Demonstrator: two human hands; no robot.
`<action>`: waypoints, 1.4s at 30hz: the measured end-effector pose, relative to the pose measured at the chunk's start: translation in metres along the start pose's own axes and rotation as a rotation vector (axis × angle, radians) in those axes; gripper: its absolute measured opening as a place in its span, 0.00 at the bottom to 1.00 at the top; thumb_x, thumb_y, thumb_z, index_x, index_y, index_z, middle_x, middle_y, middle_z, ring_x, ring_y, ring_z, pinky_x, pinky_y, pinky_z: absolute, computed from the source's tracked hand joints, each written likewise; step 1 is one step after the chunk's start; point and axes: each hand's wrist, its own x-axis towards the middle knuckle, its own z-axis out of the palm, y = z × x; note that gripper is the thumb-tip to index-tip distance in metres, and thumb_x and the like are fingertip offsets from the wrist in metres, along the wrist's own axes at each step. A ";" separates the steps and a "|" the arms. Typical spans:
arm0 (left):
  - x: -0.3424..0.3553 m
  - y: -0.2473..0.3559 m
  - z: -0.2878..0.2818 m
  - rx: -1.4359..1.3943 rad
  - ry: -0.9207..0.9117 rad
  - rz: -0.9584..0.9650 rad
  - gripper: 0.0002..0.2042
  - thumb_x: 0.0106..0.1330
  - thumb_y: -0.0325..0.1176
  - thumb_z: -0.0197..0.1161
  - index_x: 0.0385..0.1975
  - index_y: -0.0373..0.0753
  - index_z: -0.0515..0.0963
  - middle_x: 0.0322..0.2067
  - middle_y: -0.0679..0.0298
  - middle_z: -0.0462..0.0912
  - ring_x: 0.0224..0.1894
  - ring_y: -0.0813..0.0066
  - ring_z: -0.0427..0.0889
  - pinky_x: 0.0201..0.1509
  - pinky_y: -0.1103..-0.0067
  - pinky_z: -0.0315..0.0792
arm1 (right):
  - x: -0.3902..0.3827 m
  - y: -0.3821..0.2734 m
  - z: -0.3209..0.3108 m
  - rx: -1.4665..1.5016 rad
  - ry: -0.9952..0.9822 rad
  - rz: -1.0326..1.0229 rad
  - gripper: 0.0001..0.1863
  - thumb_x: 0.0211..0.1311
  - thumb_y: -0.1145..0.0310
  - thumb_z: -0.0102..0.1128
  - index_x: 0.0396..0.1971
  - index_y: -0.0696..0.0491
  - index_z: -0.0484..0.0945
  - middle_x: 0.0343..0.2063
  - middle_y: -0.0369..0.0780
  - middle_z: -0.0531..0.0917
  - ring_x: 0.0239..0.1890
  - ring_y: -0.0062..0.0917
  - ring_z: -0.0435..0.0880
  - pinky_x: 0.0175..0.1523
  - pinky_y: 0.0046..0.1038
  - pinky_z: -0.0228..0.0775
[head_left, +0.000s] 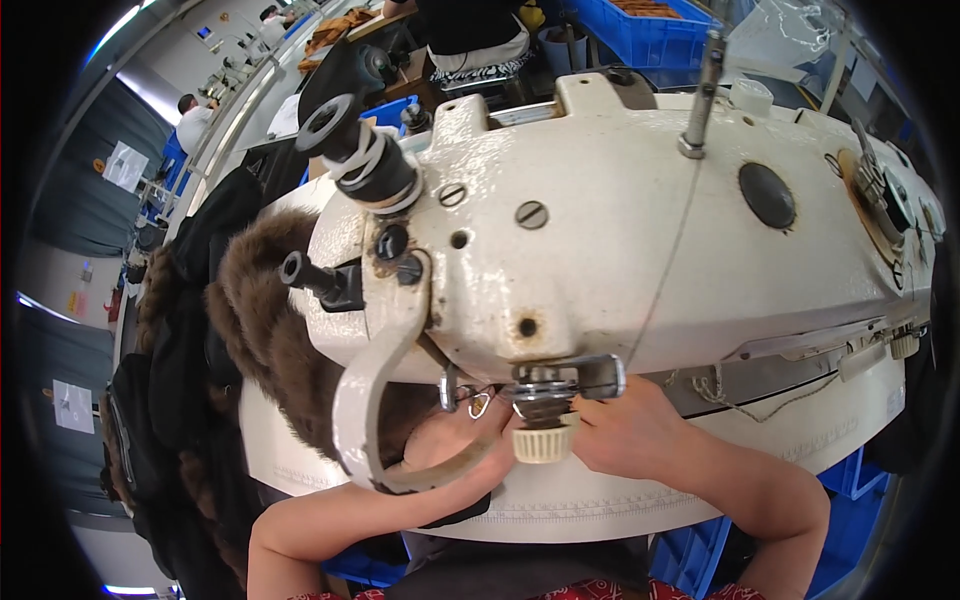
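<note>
A white sewing machine (600,230) fills the middle of the view and hides much of the work under its head. My left hand (445,440) lies beneath the machine head, behind the curved white lever, its fingers mostly hidden. Brown fur trim (290,340) runs along the left of the machine, close by that hand. My right hand (630,430) is just right of the cream tension knob (543,440), fingers curled and closed; whatever they pinch is hidden. Some black cloth (462,512) shows below my left forearm.
The pale table (800,430) has a ruled front edge. Black fur-trimmed garments (180,370) are heaped at the left. Blue crates (690,555) stand below the table, and another blue crate (640,30) holds orange-brown pieces behind. A seated person (475,40) is beyond the machine.
</note>
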 end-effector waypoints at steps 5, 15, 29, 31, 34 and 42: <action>0.001 -0.001 -0.005 -0.177 0.210 0.030 0.09 0.58 0.25 0.55 0.37 0.29 0.74 0.36 0.50 0.80 0.34 0.53 0.82 0.33 0.67 0.79 | 0.000 -0.001 0.007 0.074 0.023 0.050 0.09 0.50 0.68 0.59 0.33 0.51 0.78 0.45 0.36 0.82 0.30 0.23 0.76 0.35 0.24 0.71; 0.010 -0.005 0.010 -0.171 0.427 -0.175 0.10 0.52 0.24 0.69 0.20 0.37 0.71 0.19 0.58 0.76 0.18 0.56 0.76 0.22 0.68 0.72 | 0.005 -0.001 0.000 0.069 0.022 0.016 0.07 0.51 0.69 0.59 0.31 0.52 0.75 0.47 0.38 0.82 0.31 0.24 0.77 0.36 0.24 0.72; 0.008 -0.007 0.019 -0.090 0.398 -0.273 0.08 0.56 0.20 0.65 0.33 0.40 0.81 0.30 0.63 0.84 0.25 0.64 0.83 0.24 0.72 0.73 | 0.006 0.001 0.011 0.101 0.069 -0.011 0.07 0.48 0.69 0.58 0.28 0.52 0.73 0.38 0.36 0.79 0.29 0.23 0.77 0.32 0.24 0.73; 0.008 -0.008 0.018 -0.058 0.398 -0.258 0.08 0.56 0.21 0.64 0.33 0.41 0.81 0.30 0.64 0.85 0.25 0.64 0.82 0.23 0.72 0.73 | 0.004 -0.001 0.014 0.108 0.101 0.041 0.07 0.48 0.70 0.58 0.28 0.52 0.72 0.36 0.36 0.78 0.29 0.24 0.77 0.31 0.25 0.73; 0.008 -0.008 0.014 -0.040 0.336 -0.259 0.08 0.55 0.21 0.65 0.33 0.41 0.82 0.31 0.64 0.85 0.24 0.65 0.82 0.25 0.73 0.74 | 0.003 0.002 0.011 0.087 0.169 0.207 0.06 0.47 0.71 0.58 0.27 0.53 0.73 0.33 0.36 0.76 0.33 0.25 0.77 0.33 0.25 0.73; 0.012 -0.003 0.006 -0.086 0.306 -0.259 0.12 0.54 0.25 0.69 0.39 0.39 0.84 0.32 0.57 0.85 0.31 0.61 0.83 0.37 0.72 0.79 | 0.002 0.011 0.017 0.040 0.244 0.169 0.05 0.47 0.71 0.58 0.26 0.54 0.77 0.32 0.37 0.75 0.41 0.29 0.72 0.49 0.29 0.64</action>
